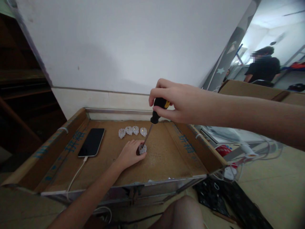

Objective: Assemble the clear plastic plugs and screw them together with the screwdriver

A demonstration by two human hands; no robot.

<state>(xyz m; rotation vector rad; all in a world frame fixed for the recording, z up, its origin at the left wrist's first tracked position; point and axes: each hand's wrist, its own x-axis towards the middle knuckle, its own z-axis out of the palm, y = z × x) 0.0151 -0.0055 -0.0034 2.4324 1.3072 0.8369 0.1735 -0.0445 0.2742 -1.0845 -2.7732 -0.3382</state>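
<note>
- so, head view: holding a screwdriver (154,119) by its handle in the right hand (176,102)
- pinching a clear piece (143,150) on cardboard (164,165) with the left hand (130,154)
- likely light, hard, easy to crack; best held by the sides

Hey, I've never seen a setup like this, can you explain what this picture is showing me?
Sure. There's no machine here: these are a person's two bare hands, and the single picture comes from a camera worn on their head, looking forward and down. The right hand holds a screwdriver with a black-and-yellow handle and thin metal shaft, slanting down to a small, clear, plastic-looking piece. The left hand grips that piece against the brown cardboard surface. Beyond it sit four similar clear pieces. To the left lies a dark-screened phone with a white cable plugged in.
</note>
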